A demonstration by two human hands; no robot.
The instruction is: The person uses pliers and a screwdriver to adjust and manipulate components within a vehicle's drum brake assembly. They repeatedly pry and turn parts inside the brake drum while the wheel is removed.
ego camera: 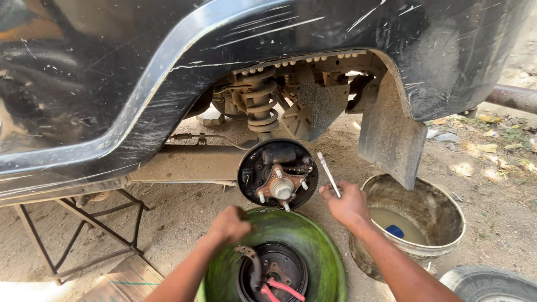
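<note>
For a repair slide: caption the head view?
Right hand holds a thin metal tool beside the exposed brake hub.

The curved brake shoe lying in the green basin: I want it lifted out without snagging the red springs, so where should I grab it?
Judging from its pose, take the brake shoe at its upper arc, coming from above on the left, where the left hand hovers. The red springs lie by its lower end.
</note>
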